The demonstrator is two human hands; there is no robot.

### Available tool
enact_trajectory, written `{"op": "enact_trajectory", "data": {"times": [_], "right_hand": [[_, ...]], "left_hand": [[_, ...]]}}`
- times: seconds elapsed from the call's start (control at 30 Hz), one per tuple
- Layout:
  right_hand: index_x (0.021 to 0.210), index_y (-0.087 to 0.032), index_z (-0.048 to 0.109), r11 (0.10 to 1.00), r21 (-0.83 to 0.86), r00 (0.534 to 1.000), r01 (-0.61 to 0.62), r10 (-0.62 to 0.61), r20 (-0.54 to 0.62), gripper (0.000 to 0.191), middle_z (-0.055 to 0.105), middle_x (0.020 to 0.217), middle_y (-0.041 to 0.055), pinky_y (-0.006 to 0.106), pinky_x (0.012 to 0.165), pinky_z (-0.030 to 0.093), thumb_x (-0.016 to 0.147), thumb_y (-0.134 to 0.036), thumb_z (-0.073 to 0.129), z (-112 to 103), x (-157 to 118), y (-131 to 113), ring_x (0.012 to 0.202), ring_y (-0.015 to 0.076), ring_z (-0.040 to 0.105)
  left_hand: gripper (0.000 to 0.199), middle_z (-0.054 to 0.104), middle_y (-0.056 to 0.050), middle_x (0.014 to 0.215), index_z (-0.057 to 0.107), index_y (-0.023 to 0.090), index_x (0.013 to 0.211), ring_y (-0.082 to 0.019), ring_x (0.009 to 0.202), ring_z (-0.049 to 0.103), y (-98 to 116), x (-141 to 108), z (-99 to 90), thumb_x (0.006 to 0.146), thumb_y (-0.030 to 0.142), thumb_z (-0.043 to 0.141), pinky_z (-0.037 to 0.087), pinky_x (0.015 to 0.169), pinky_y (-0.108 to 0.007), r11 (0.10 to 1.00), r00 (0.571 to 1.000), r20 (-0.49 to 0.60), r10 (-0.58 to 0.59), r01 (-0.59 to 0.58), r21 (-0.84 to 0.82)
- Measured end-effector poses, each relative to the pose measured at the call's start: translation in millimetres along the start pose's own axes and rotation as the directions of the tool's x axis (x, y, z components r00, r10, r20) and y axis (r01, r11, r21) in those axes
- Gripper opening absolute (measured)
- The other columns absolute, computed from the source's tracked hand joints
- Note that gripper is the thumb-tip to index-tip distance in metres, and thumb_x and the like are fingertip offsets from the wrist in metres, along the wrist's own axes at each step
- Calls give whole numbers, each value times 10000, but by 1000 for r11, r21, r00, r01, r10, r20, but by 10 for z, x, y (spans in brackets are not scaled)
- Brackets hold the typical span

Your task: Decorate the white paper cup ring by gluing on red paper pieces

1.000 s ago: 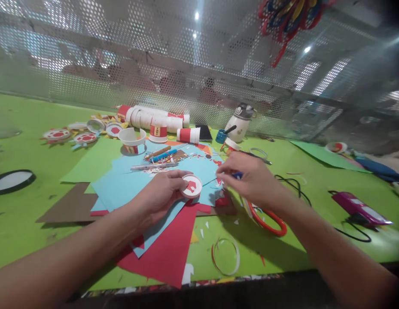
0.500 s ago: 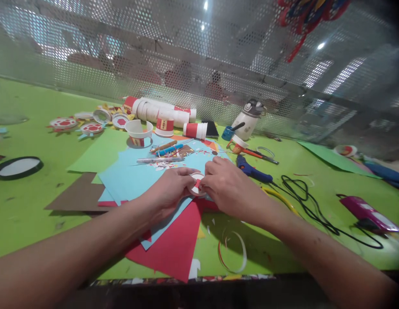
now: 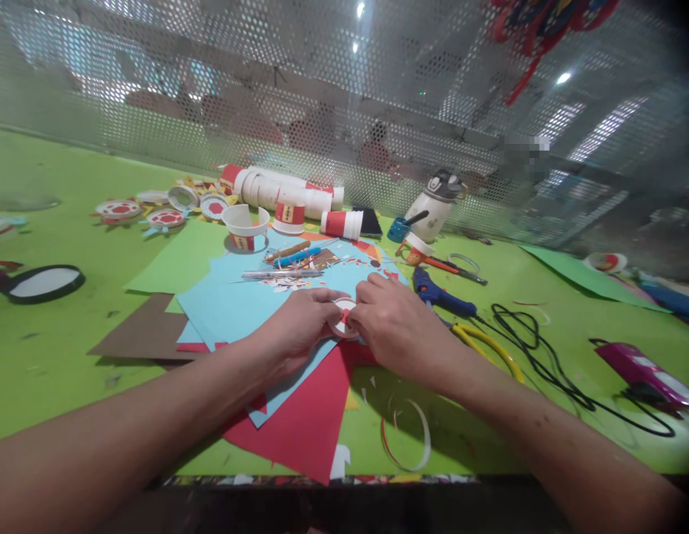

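A small round paper cup base [image 3: 343, 326], white with a red patch in its middle, sits between my two hands above the sheets of coloured paper. My left hand [image 3: 306, 320] grips its left rim with thumb and fingers. From the right, my right hand [image 3: 386, 317] is closed, its fingertips pressed on the red patch inside the rim; whether they pinch a small piece is hidden. Under the hands lie blue paper [image 3: 222, 289] and red paper [image 3: 300, 423]. Just beyond are a clear pen [image 3: 282, 274], a blue pen [image 3: 297, 256] and scattered paper scraps [image 3: 291, 284].
Paper cups [image 3: 288, 215] stand and lie at the back, left of a bottle [image 3: 430, 208]. Decorated paper discs [image 3: 166, 219] are at back left. On the right lie a blue glue gun [image 3: 441, 295], yellow-handled tool [image 3: 489, 347], black cable [image 3: 544, 363] and purple device [image 3: 644, 371].
The whole view has shifted slightly, with things appearing a little further right. Both hands keep the same hold on the cup base; the right fingertips have barely moved.
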State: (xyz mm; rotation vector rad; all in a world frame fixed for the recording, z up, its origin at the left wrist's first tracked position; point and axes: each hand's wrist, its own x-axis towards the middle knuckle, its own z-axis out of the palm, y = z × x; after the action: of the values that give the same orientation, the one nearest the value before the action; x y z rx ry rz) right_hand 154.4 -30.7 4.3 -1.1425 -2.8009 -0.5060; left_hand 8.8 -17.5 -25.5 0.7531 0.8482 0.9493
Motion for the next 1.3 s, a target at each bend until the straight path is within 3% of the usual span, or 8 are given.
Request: {"op": "enact_trajectory", "data": {"times": [0.27,0.4,0.5,0.63,0.7,0.83,1.03,1.3], "right_hand": [[717,-133,664,998,68,999,-6,10,-51,208,584,762,91,353,657,314,875,-88,537,45,-16,3,762,218,456],[750,-94,714,937,343,990,-68,106,-95,197,589,744,87,325,656,365,869,-115,559,-41,-7,53,743,191,506],[745,-113,742,730,652,960,-207,279,-7,152,593,696,46,292,622,383,817,-134,610,-103,5,139,663,146,522],[720,-152,723,256,871,847,-420,454,275,112,619,639,10,280,567,377,754,-244,670,-59,-16,283,586,126,514],[697,-159,705,51,900,795,-434,492,355,132,592,575,-15,269,527,354,714,-289,716,7,-45,340,528,104,473],[677,-146,699,-216,898,747,-384,499,439,222,628,571,-1,251,490,380,628,-331,811,142,-103,381,501,89,503],[712,-109,728,-430,844,738,-321,445,507,263,709,683,56,238,526,485,583,-290,870,240,-154,356,563,109,622],[789,-110,729,-483,827,778,-289,384,497,231,723,706,56,246,572,512,630,-228,848,265,-176,356,603,114,648]], "left_hand": [[267,588,-8,615,619,112,623,-105,536,575,2,15,-10,653,-114,482,478,576,-227,1000,1000,16,10,-10,-3],[228,627,-38,664,627,106,699,-136,596,617,10,9,-23,666,-85,507,495,638,-255,1000,1000,30,8,-9,11],[234,650,-50,682,629,108,809,-157,637,644,0,10,-45,667,-57,543,509,683,-277,1000,999,31,17,-17,13],[398,687,-74,709,597,113,1027,-173,623,652,-6,11,-52,664,-46,551,533,648,-299,999,1000,14,17,-18,30],[396,687,-81,715,583,112,1023,-171,599,644,0,9,-41,661,-46,549,543,610,-300,999,1000,-13,20,-20,45],[345,678,-84,723,563,120,965,-178,604,649,14,8,-27,663,-46,544,559,597,-306,997,999,-35,35,-33,68],[329,687,-100,788,536,117,960,-172,652,670,27,10,-42,680,-56,546,563,628,-281,998,999,-46,24,-21,65],[291,656,-63,695,538,121,937,-185,668,677,23,19,-42,696,-39,568,564,663,-291,998,1000,-11,23,-23,50]]}}
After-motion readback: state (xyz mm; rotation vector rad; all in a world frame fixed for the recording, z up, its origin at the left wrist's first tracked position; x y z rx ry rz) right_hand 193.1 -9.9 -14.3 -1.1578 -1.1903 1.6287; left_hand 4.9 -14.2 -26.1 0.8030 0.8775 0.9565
